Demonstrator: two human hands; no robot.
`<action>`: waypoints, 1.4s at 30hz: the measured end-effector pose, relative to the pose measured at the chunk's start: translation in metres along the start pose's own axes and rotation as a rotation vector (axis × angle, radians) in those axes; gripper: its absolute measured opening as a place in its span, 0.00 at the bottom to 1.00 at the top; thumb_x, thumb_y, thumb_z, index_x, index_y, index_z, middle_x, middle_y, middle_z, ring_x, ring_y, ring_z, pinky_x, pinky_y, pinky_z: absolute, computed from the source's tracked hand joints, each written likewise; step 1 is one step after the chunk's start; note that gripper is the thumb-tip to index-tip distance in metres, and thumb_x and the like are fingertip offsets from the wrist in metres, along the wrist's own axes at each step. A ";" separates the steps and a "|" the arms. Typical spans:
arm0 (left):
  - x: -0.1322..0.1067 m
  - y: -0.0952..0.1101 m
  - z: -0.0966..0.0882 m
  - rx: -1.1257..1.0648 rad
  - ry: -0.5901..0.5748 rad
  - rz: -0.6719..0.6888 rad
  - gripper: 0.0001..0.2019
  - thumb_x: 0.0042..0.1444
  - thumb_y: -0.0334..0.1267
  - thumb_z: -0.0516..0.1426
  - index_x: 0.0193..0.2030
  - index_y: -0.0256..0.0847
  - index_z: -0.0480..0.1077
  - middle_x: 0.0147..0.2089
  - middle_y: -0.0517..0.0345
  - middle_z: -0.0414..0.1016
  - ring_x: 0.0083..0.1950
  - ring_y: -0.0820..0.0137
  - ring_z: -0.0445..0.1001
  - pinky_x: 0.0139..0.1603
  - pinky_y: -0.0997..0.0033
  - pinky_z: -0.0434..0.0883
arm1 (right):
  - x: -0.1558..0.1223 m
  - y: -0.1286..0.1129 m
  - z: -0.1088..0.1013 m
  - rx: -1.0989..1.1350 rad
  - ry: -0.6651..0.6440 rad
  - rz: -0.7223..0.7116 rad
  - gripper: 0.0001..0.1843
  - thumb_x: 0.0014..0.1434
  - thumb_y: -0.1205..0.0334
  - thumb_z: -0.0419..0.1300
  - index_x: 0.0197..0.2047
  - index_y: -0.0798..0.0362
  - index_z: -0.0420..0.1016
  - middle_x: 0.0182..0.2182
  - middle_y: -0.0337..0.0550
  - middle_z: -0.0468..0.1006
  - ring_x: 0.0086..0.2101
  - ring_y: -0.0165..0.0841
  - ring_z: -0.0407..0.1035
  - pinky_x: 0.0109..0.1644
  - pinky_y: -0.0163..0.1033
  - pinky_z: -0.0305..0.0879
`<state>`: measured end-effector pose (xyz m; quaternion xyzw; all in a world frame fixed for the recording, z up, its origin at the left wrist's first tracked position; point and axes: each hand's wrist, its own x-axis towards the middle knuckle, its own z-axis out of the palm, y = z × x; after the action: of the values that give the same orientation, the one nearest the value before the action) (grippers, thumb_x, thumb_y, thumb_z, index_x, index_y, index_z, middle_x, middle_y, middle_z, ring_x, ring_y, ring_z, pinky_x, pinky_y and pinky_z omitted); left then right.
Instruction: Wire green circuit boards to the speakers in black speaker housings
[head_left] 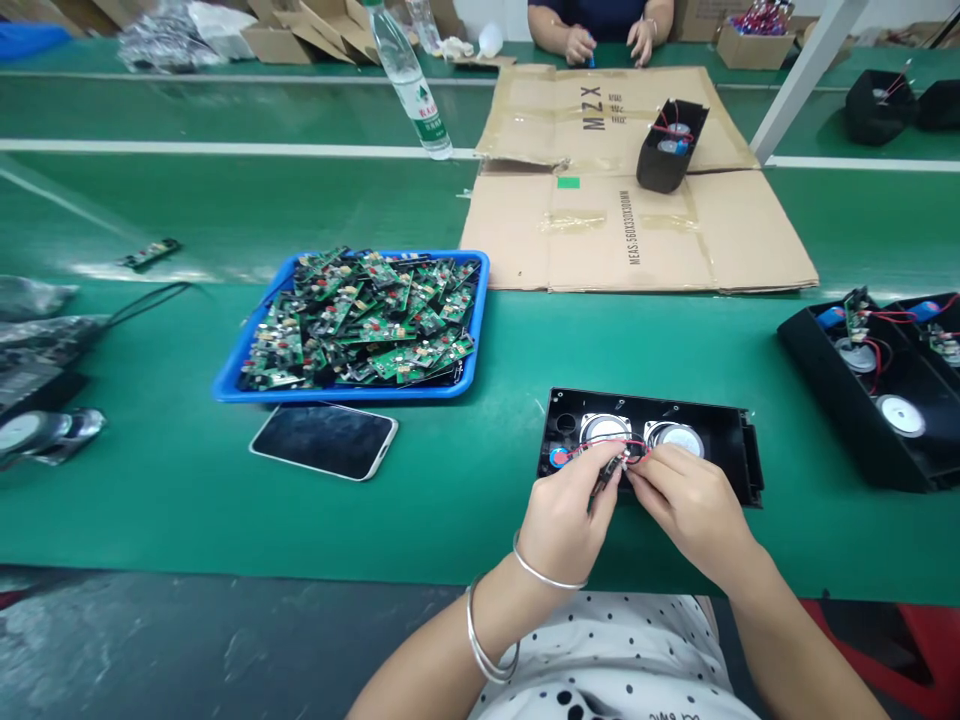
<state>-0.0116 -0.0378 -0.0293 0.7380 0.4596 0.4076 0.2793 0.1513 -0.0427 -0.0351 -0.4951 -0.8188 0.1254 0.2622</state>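
A black speaker housing (727, 450) lies open side up on the bench in front of me, with two round speaker drivers (606, 428) and a blue part (559, 457) inside. Above it, my left hand (568, 510) pinches a small circuit board (609, 472), mostly covered by the fingers. My right hand (694, 505) is closed at the board's end, its fingertips on a thin red wire (637, 447). Both hands meet over the housing's near edge. The exact contact between wire and board is too small to make out.
A blue tray (480, 330) heaped with circuit boards and a phone (324, 440) are at left. More open speaker housings (847, 400) stand at right. Flattened cardboard (525, 220) carries another housing (664, 165). A bottle (420, 100) and a co-worker's hands (581, 45) are beyond.
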 end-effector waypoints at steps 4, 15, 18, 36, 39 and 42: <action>0.002 0.000 0.000 -0.036 -0.023 -0.019 0.12 0.59 0.26 0.52 0.47 0.40 0.68 0.45 0.56 0.79 0.39 0.71 0.80 0.41 0.76 0.78 | -0.001 -0.001 0.001 -0.031 0.004 -0.005 0.14 0.66 0.65 0.48 0.34 0.55 0.73 0.28 0.44 0.74 0.29 0.32 0.67 0.33 0.37 0.63; 0.001 0.003 -0.006 -0.203 -0.057 -0.096 0.12 0.59 0.24 0.50 0.46 0.42 0.68 0.42 0.58 0.79 0.26 0.78 0.75 0.30 0.79 0.76 | -0.004 -0.004 0.002 0.092 -0.003 0.132 0.11 0.67 0.60 0.48 0.46 0.53 0.69 0.34 0.44 0.75 0.34 0.35 0.70 0.37 0.39 0.65; 0.000 0.002 -0.003 -0.210 -0.061 -0.099 0.13 0.59 0.24 0.51 0.46 0.43 0.67 0.42 0.59 0.78 0.24 0.79 0.73 0.28 0.79 0.75 | -0.005 -0.005 0.005 0.056 0.033 0.129 0.11 0.66 0.61 0.49 0.45 0.55 0.69 0.32 0.45 0.74 0.33 0.35 0.69 0.36 0.39 0.64; -0.017 0.002 -0.015 -0.123 0.050 -0.089 0.14 0.55 0.26 0.55 0.47 0.42 0.68 0.42 0.56 0.78 0.36 0.71 0.79 0.33 0.77 0.79 | 0.008 0.000 -0.012 0.277 -0.102 0.238 0.21 0.65 0.52 0.50 0.57 0.51 0.67 0.56 0.49 0.68 0.53 0.40 0.66 0.53 0.48 0.67; -0.014 -0.002 -0.009 -0.181 0.076 -0.164 0.12 0.56 0.28 0.55 0.47 0.42 0.69 0.39 0.57 0.77 0.32 0.72 0.79 0.29 0.78 0.79 | 0.004 0.005 -0.008 0.416 0.127 0.409 0.18 0.66 0.56 0.48 0.55 0.49 0.68 0.54 0.48 0.68 0.47 0.35 0.69 0.49 0.42 0.70; -0.011 -0.003 -0.003 -0.254 0.087 -0.233 0.11 0.57 0.31 0.56 0.47 0.41 0.68 0.39 0.57 0.77 0.31 0.72 0.79 0.28 0.78 0.79 | 0.001 0.009 -0.005 0.536 0.245 0.495 0.11 0.64 0.58 0.52 0.46 0.49 0.71 0.48 0.46 0.72 0.44 0.34 0.71 0.45 0.40 0.70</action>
<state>-0.0182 -0.0460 -0.0336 0.6201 0.4985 0.4587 0.3957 0.1610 -0.0375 -0.0347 -0.6032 -0.5751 0.3343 0.4401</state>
